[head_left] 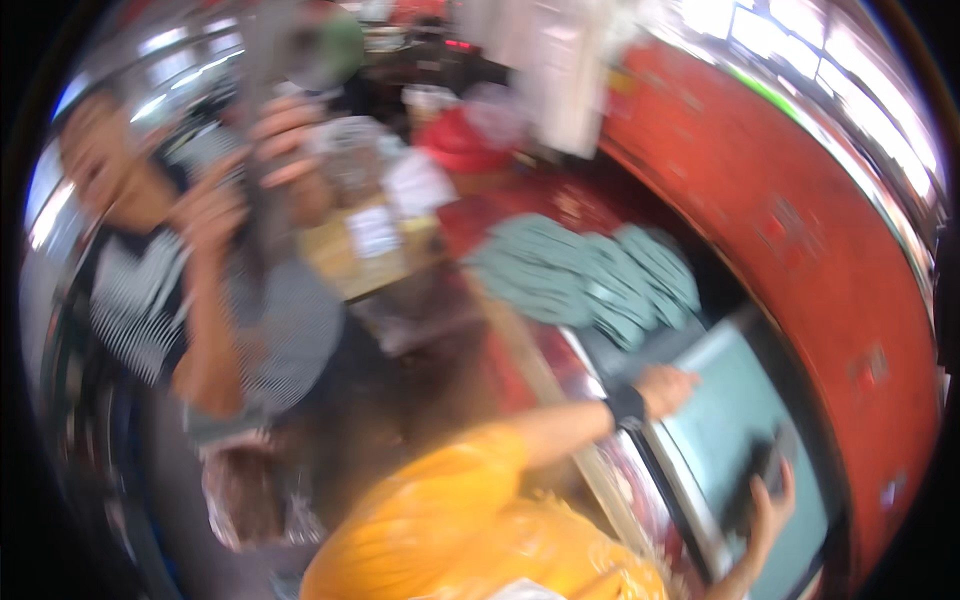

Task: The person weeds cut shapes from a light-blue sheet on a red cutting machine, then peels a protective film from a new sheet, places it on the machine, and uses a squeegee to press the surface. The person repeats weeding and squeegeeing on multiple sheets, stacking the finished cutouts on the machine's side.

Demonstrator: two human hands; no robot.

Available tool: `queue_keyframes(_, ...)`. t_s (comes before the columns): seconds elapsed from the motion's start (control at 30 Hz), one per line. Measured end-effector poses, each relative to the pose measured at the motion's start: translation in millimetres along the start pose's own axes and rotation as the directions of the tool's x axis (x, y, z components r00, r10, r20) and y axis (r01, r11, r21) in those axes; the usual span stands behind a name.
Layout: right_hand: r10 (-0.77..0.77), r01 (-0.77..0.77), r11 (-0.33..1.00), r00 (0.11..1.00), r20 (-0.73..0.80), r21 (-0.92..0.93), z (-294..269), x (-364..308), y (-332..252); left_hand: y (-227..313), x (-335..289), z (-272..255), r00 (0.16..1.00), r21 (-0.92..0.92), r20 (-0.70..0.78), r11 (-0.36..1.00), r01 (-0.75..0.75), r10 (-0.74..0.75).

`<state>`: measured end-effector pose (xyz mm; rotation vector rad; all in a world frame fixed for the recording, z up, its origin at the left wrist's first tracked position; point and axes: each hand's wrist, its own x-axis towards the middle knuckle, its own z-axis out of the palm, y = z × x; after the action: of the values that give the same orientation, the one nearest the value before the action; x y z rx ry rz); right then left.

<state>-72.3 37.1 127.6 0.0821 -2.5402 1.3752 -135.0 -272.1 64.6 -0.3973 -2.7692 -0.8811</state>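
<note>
The picture is smeared by motion. My left hand (663, 391), with a black band at the wrist, is closed over the far left edge of a framed pale teal panel (735, 375); whether it grips anything I cannot make out. Lower right, my right hand (772, 508) has its fingers round a dark block-like object (774, 462), held over the same panel. The object's exact kind is too blurred to tell. Just beyond my left hand lie several grey-green flat fabric pieces (585, 275), overlapping in rows on a red surface.
A long red panel (750, 190) runs along the right. At left stands a person (215, 290) in a striped top, hands raised. Behind are a yellowish table (370, 265) with white items and a red container (465, 140). A plastic-wrapped bundle (250, 495) sits lower left.
</note>
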Motion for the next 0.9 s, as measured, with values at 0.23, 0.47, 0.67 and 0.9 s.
queue_keyframes(0.23, -0.025, -0.021, 0.806, 0.997, -0.07, -0.591, 54, 19, -22, -17, 22, -32, 0.977, 0.023, -0.074, 0.98, -0.199, 0.2)
queue_keyframes(0.47, -0.015, 0.034, 0.765, 0.999, 0.036, -0.644, 44, 23, -37, -15, 24, -55, 0.957, 0.058, 0.09, 0.957, -0.283, 0.277)
queue_keyframes(0.67, -0.09, 0.061, 0.812, 0.996, -0.022, -0.58, 50, 23, -31, -32, 21, -57, 0.925, -0.128, 0.077, 0.924, -0.36, 0.371)
queue_keyframes(0.9, -0.122, 0.082, 0.875, 0.991, -0.055, -0.477, 97, 34, -65, -42, 22, -53, 0.916, -0.212, -0.002, 0.895, -0.392, 0.4)
